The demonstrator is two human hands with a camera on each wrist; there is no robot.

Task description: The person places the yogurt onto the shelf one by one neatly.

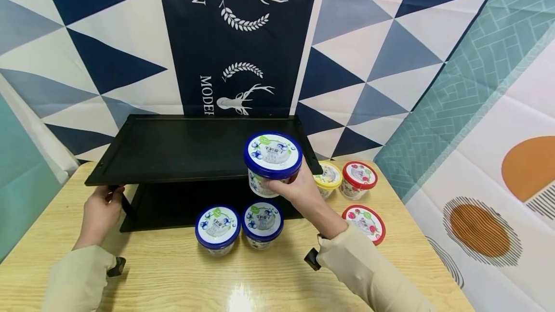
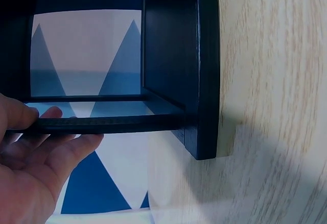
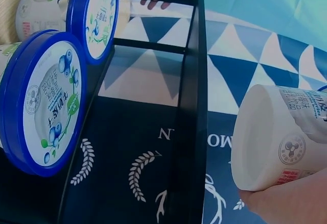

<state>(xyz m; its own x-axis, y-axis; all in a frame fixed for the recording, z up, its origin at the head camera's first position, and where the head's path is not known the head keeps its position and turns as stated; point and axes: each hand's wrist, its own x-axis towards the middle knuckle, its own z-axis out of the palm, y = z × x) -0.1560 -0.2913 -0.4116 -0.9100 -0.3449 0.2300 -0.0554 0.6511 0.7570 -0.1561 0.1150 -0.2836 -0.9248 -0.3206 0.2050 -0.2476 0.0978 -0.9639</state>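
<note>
My right hand (image 1: 299,189) holds a blue-lidded tub (image 1: 272,155) with blueberry pictures, raised over the front right part of a black two-tier shelf (image 1: 186,148). The right wrist view shows this tub's white base (image 3: 255,142) and part of the hand below it. At the shelf's left end, my left hand (image 1: 101,208) grips a thin black post (image 2: 117,125) under the upper board, thumb on one side and fingers on the other. Two more blue-lidded tubs, a left one (image 1: 218,227) and a right one (image 1: 262,223), stand side by side before the lower tier.
Right of the shelf stand a yellow-lidded tub (image 1: 328,175) and a red-lidded tub (image 1: 359,179). Another red-lidded tub (image 1: 366,224) is partly hidden by my right forearm. All rest on a wooden table (image 1: 182,273). Patterned cloth (image 1: 234,47) hangs behind the shelf.
</note>
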